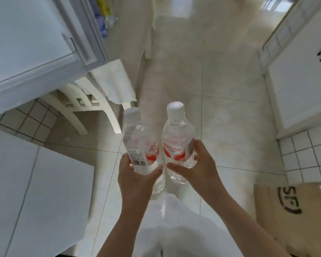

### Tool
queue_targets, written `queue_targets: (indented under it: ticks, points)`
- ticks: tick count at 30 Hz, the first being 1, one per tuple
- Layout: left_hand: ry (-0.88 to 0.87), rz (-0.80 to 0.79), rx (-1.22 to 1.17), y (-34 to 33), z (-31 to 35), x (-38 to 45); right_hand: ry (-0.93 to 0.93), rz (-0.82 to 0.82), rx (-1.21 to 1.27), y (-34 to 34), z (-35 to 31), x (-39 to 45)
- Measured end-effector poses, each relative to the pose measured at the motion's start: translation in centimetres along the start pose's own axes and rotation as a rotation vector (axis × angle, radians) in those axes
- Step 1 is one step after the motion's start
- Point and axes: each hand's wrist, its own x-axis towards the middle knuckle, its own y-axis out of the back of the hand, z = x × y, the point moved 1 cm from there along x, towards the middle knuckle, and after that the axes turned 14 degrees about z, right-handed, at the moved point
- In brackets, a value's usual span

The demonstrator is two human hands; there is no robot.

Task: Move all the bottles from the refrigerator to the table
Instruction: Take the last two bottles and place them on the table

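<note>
I hold two clear water bottles with white caps and red-and-white labels upright in front of me, over the tiled floor. My left hand (135,175) is wrapped around the lower part of the left bottle (137,141). My right hand (198,164) grips the lower part of the right bottle (178,138). The two bottles stand side by side, almost touching. A white appliance (26,39), likely the refrigerator, fills the upper left, with coloured items (104,13) behind its edge. No table is in view.
A white chair (93,101) with a cloth (115,82) draped on it stands left of centre. White cabinets (304,80) line the right side, a cardboard box (293,210) sits lower right, and a white surface (35,191) is lower left. Pale floor tiles (202,62) stretch ahead.
</note>
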Motion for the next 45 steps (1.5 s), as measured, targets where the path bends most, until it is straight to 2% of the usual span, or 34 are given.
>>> queue_targets:
  ticks: [9, 18, 26, 34, 40, 45]
  points:
    - [0.005, -0.086, 0.088, -7.4, 2.4, 4.1, -0.129, 0.083, 0.005, 2.5, 1.7, 7.4]
    - [-0.002, -0.123, 0.177, -15.8, 7.1, 15.9, -0.120, 0.113, -0.013, -1.0, -1.4, 21.7]
    - [0.000, -0.093, 0.170, -21.3, 11.4, 24.8, -0.138, 0.108, -0.019, -3.4, -4.3, 32.2]
    - [0.028, 0.002, 0.128, -28.0, 14.8, 31.7, -0.180, 0.055, -0.018, -4.1, -5.2, 43.5]
    - [0.128, 0.142, 0.093, -34.4, 18.7, 36.9, -0.134, -0.105, -0.042, -4.1, -7.9, 55.4]
    - [0.205, 0.275, 0.016, -38.8, 22.3, 41.0, -0.019, -0.231, -0.108, -4.7, -10.7, 64.7]
